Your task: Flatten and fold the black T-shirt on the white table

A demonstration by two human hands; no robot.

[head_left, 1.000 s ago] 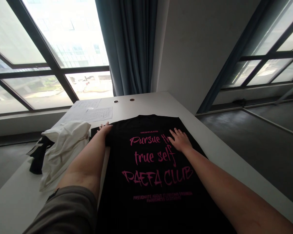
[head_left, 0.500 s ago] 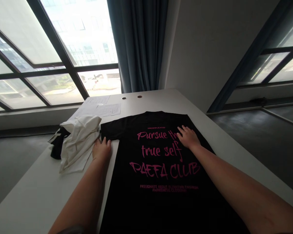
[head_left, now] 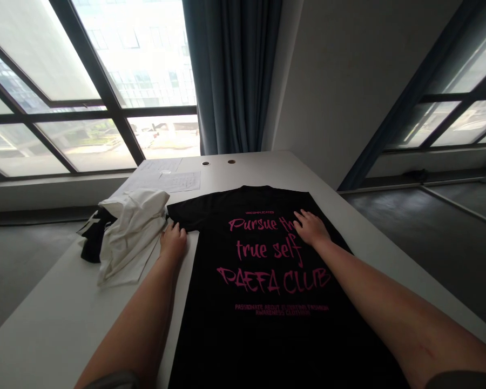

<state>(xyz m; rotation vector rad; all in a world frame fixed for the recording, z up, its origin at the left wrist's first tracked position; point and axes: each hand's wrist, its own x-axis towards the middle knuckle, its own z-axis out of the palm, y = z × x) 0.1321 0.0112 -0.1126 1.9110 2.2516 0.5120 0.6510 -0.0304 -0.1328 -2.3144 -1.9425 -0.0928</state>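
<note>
A black T-shirt (head_left: 267, 324) with pink lettering lies spread flat on a white table (head_left: 44, 335). My right hand (head_left: 311, 229) rests flat on the shirt's upper right part, fingers spread and open. My left hand (head_left: 172, 241) sits on the table at the lower edge of the shirt's left sleeve (head_left: 184, 215), its fingers curled at the sleeve hem; I cannot make out whether they pinch the fabric.
A pile of white and black garments (head_left: 125, 237) lies just left of my left hand. Sheets of paper (head_left: 170, 181) lie farther back, near two round holes (head_left: 217, 162) in the tabletop. Windows and a blue curtain (head_left: 230, 75) stand behind the table.
My left hand drew back from the sleeve's far end to the table below the sleeve hem. The right hand stayed flat on the shirt. The view shifted slightly.
</note>
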